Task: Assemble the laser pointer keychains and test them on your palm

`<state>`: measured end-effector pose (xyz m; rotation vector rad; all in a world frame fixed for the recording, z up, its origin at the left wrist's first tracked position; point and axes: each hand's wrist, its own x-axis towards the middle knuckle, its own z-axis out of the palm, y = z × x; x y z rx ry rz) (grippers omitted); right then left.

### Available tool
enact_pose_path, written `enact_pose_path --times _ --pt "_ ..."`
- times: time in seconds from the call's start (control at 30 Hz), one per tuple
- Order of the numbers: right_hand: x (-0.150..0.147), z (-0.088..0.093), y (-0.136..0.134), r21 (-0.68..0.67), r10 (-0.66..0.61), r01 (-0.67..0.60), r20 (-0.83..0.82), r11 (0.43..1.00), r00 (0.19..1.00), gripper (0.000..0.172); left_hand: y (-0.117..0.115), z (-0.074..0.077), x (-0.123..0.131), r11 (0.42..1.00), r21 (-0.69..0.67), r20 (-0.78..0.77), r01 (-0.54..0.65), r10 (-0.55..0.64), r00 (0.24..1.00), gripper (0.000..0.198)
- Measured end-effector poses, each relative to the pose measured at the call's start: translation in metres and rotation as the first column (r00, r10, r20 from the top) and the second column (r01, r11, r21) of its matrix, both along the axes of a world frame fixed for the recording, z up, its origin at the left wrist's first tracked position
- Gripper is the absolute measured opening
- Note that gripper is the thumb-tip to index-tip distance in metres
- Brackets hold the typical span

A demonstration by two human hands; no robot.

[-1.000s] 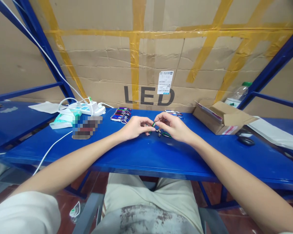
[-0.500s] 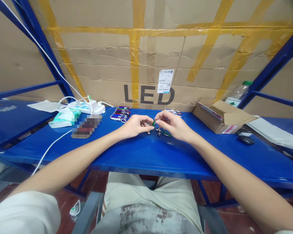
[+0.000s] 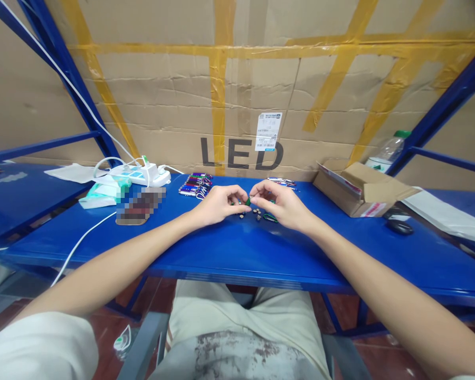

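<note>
My left hand (image 3: 220, 205) is closed, thumb and fingers pinching a small green metallic piece (image 3: 248, 201) just above the blue table (image 3: 237, 248). Against the other end of that piece sit the fingertips of my right hand (image 3: 281, 203), pressed together; what they pinch is too small to make out. Several small round pieces (image 3: 257, 212), which look like button cells, lie on the table between my hands. A green carabiner (image 3: 269, 217) rests beneath my right hand, partly covered by it.
Behind my left hand is a row of colourful small tubes with carabiners (image 3: 196, 183); more lie behind my right hand (image 3: 283, 183). A power strip (image 3: 142, 174) and a pixelated phone-like object (image 3: 140, 206) are at left. An open cardboard box (image 3: 364, 190) and a black mouse (image 3: 399, 227) are at right.
My right fingertips have shifted slightly, closing in over the green piece, which shows less now. Both arms stay almost in place.
</note>
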<state>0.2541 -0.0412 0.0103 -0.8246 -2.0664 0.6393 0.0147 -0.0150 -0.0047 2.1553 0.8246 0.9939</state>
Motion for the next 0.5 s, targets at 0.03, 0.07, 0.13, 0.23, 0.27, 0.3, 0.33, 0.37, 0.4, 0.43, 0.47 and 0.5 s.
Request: enact_pose_path --times 0.03,0.07,0.13,0.23,0.27,0.3,0.33,0.37,0.4,0.43,0.47,0.5 --pt "-0.0005 -0.0002 0.0001 0.007 -0.005 0.005 0.000 1.000 1.000 0.025 -0.0002 0.0002 -0.0004 1.000 0.022 -0.009 -0.007 0.008 1.000 0.038" --pt "-0.0010 -0.0005 0.0001 0.017 -0.012 0.012 -0.003 1.000 1.000 0.024 -0.0004 0.0003 -0.0007 0.999 0.045 -0.017 -0.015 0.015 1.000 0.037" --pt "-0.0021 -0.0011 0.0003 0.034 -0.028 0.028 -0.016 0.999 0.999 0.022 -0.0007 0.0007 -0.0013 0.996 0.082 -0.035 -0.025 0.028 0.999 0.035" --pt "-0.0036 -0.0021 0.0003 0.056 -0.037 0.038 -0.030 0.998 0.999 0.019 -0.0010 0.0014 -0.0016 0.993 0.114 -0.048 -0.035 0.041 0.998 0.033" --pt "-0.0039 -0.0024 0.0002 0.065 -0.039 0.041 -0.031 0.997 0.999 0.018 -0.0011 0.0016 -0.0016 0.992 0.121 -0.049 -0.036 0.042 0.998 0.032" --pt "-0.0041 -0.0026 0.0001 0.072 -0.043 0.045 -0.029 0.996 0.999 0.018 -0.0013 0.0017 -0.0015 0.991 0.128 -0.049 -0.037 0.044 0.998 0.032" --pt "-0.0042 -0.0026 0.0000 0.076 -0.047 0.049 -0.027 0.996 0.999 0.018 -0.0014 0.0019 -0.0015 0.990 0.135 -0.049 -0.040 0.047 0.998 0.031" --pt "-0.0042 -0.0026 -0.0002 0.077 -0.051 0.053 -0.027 0.996 0.998 0.018 -0.0016 0.0020 -0.0014 0.989 0.141 -0.050 -0.045 0.052 0.997 0.031" --pt "-0.0042 -0.0025 -0.0003 0.076 -0.054 0.056 -0.027 0.996 0.998 0.019 -0.0017 0.0022 -0.0014 0.988 0.146 -0.053 -0.049 0.057 0.997 0.030" --pt "-0.0041 -0.0023 -0.0004 0.073 -0.056 0.058 -0.028 0.996 0.998 0.019 -0.0018 0.0023 -0.0014 0.987 0.153 -0.056 -0.053 0.062 0.996 0.030" --pt "-0.0039 -0.0022 -0.0004 0.070 -0.055 0.057 -0.028 0.996 0.998 0.020 -0.0019 0.0024 -0.0014 0.985 0.161 -0.059 -0.056 0.066 0.996 0.030" --pt "-0.0039 -0.0021 -0.0004 0.068 -0.053 0.055 -0.029 0.996 0.998 0.020 -0.0020 0.0026 -0.0015 0.984 0.170 -0.060 -0.057 0.068 0.996 0.030"
